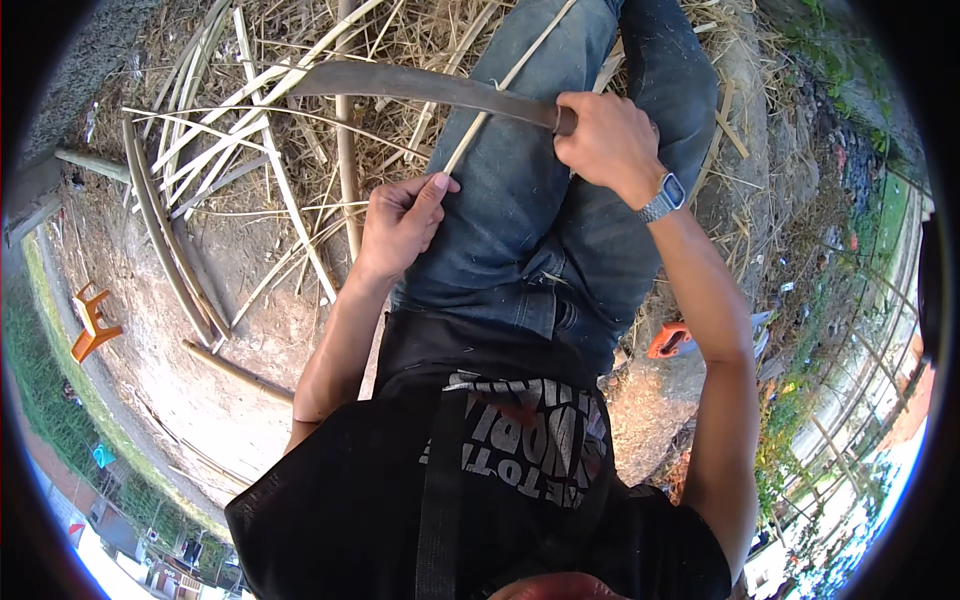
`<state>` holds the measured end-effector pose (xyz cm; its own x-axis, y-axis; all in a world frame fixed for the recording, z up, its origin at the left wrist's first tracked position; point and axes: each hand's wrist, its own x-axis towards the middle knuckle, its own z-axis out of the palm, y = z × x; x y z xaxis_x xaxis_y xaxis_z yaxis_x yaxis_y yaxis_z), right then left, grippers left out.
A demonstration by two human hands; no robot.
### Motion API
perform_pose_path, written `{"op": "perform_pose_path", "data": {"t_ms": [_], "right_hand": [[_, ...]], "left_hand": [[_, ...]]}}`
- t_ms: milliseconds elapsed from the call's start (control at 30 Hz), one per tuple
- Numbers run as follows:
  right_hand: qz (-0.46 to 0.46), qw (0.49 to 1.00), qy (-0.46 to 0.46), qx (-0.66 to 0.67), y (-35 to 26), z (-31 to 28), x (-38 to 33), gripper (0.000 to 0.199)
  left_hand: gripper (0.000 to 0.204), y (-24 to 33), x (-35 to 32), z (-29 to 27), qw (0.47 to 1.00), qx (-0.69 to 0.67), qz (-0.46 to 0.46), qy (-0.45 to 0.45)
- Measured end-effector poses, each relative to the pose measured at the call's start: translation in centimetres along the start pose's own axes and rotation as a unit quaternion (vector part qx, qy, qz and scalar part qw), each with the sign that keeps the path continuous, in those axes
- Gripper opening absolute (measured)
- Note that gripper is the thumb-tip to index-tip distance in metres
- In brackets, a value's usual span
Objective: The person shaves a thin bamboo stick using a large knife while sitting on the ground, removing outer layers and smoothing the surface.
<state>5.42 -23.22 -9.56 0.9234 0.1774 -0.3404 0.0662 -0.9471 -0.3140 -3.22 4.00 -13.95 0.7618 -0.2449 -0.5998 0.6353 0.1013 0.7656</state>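
Note:
My right hand (612, 145) is wrapped round the dark handle of a long machete (420, 84) with a slightly curved blade. The blade points left across my thigh, and its edge meets a thin pale bamboo strip (530, 54). Between the thumb and fingers of my left hand (402, 222) the near end of that strip is pinched. From there it slants up and right over my jeans-clad leg (510, 185) to the top of the view. Whether the blade presses on the strip I cannot tell.
Pale split strips (215, 145) and shavings litter the ground at upper left. Curved sticks (165, 235) and a short pole (240, 372) lie left of me. A saw with an orange handle (670, 340) rests at my right. An orange stool (95, 322) stands far left.

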Motion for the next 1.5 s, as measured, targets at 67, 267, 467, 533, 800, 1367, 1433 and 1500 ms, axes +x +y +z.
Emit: {"op": "perform_pose_path", "data": {"t_ms": [67,267,467,533,800,1367,1433,1500], "right_hand": [[0.01,1.0,0.0,-0.022,0.0,-0.5,0.1,0.03],[0.01,0.999,-0.009,-0.048,-1.6,-0.8,-0.5,0.031],[0.01,0.998,-0.004,-0.061,-0.3,-1.4,0.3,0.031],[0.002,0.998,0.046,-0.046,0.2,-0.9,0.4,0.029],[0.023,0.997,0.025,-0.066,0.8,-0.4,0.2,0.035],[0.052,0.998,0.041,0.003,3.0,-0.3,0.7,0.025],[0.057,0.997,0.051,0.012,3.5,-1.2,1.0,0.032],[0.036,0.999,0.004,0.01,2.1,-1.2,-0.1,0.031]], "left_hand": [[0.032,0.0,0.2,0.3,1.0,0.007,0.011,-0.005],[0.033,-0.6,0.4,0.9,0.991,0.099,0.07,0.061],[0.031,-1.2,-0.3,0.3,0.986,0.131,0.083,0.063],[0.032,-0.8,0.2,0.7,0.984,0.149,0.07,0.063],[0.03,-1.7,-1.4,-0.4,0.975,0.188,0.096,0.069],[0.032,-1.3,-2.6,-1.4,0.994,-0.057,-0.065,-0.06],[0.031,-1.1,-2.5,-0.6,0.996,-0.043,-0.052,-0.052],[0.03,-0.6,-2.0,0.0,0.997,-0.046,-0.043,-0.05]]}}
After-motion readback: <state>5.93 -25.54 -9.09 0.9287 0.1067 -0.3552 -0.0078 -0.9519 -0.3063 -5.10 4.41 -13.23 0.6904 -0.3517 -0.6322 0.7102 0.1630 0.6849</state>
